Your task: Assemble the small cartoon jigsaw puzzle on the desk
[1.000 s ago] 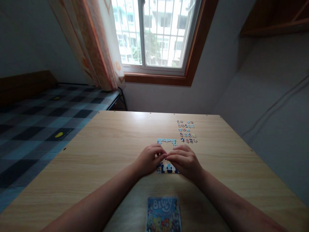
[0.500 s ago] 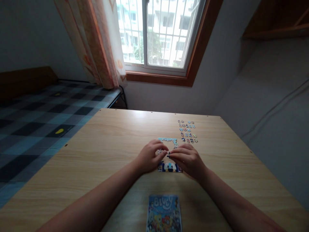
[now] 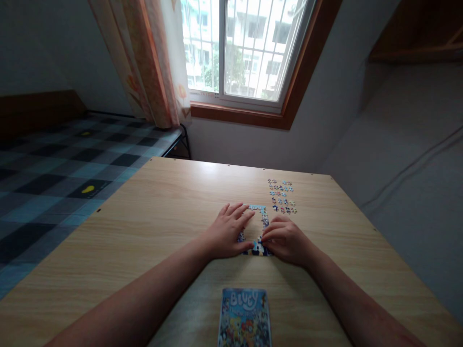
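A partly assembled jigsaw puzzle (image 3: 265, 218) lies on the wooden table, its border joined around a bare middle. My left hand (image 3: 228, 232) rests flat over the puzzle's left side with fingers spread, hiding much of that edge. At the lower right of the puzzle, my right hand (image 3: 285, 239) has its fingertips pinched on a small dark puzzle piece (image 3: 260, 239), against the inner side of the border. The fingers partly cover this piece, so I cannot tell whether it is locked in.
Several loose puzzle pieces (image 3: 284, 188) lie in rows beyond my right hand. A Bluey picture box (image 3: 245, 315) sits at the table's near side. Left of the table (image 3: 152, 212) stands a bed with a checked cover (image 3: 54, 183); a window is behind.
My left hand has opened from a pinch and spread over the puzzle's left side. My right hand has moved slightly down and right, bringing the piece from above the middle to the lower right border.
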Available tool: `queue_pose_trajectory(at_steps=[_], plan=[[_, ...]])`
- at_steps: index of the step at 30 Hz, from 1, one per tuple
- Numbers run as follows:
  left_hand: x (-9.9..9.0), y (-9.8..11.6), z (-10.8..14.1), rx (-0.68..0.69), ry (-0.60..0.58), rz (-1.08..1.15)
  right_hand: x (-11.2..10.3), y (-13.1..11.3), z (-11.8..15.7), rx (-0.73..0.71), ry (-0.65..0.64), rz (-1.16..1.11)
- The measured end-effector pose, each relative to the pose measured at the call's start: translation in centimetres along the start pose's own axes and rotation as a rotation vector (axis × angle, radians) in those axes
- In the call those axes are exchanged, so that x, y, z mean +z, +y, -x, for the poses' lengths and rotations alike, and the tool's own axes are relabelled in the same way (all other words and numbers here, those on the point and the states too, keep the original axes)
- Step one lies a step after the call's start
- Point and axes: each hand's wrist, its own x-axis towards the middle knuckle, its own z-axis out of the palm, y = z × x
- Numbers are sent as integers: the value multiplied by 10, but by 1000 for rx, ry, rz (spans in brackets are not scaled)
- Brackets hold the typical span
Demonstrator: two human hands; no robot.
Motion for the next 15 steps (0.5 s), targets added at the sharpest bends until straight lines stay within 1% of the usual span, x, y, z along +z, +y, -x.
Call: queue_pose_trajectory(at_steps=[8,11,13,15], plan=[[0,0,-1,-10,-22,4,-2,-2,-1,18,-6,12],[-2,0,-1,-1,-9,23,-4,0,1,53,49,-6],[-3,0,-1,31,5,33,-5,3,2,78,91,-7],[-4,2,-1,79,7,40,-6,6,3,95,97,-3]])
